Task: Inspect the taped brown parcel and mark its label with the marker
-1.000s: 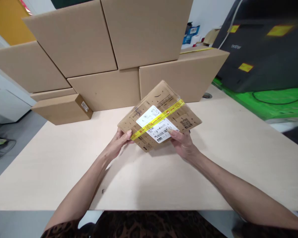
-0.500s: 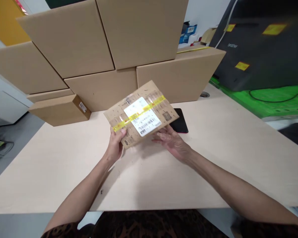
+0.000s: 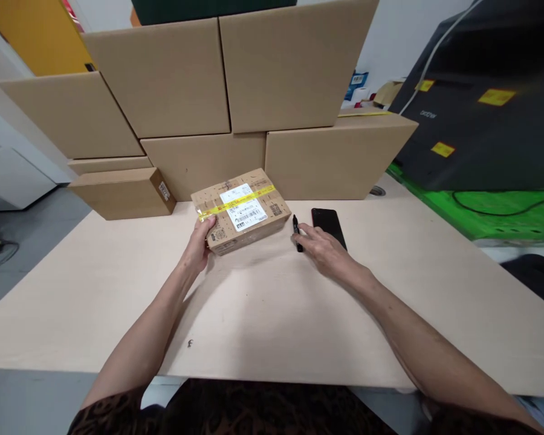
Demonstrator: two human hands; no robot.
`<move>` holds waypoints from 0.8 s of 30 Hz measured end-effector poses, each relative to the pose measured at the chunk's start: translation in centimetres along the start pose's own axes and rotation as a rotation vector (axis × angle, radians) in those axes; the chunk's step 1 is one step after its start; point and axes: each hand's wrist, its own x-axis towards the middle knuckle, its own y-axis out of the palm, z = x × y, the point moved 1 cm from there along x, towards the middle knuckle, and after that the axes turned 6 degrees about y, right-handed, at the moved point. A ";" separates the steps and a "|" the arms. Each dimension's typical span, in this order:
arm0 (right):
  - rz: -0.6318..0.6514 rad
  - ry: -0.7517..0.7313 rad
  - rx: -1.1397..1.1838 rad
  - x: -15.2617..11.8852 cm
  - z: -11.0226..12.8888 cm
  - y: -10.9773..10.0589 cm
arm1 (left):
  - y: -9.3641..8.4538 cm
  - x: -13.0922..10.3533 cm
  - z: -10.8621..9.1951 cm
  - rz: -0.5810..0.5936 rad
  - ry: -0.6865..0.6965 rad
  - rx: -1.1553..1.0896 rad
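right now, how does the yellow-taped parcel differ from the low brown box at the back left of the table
The taped parcel is in the left grip; the low box has no hand on it. The parcel carries a large white label on top, the box a small label on its end. Yellow tape crosses the parcel; none shows on the box. Both are brown cardboard.
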 end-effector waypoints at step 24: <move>-0.897 0.166 0.730 1.4 -0.1 -4.4 | 0.7 -0.3 0.2 0.033 -0.079 0.086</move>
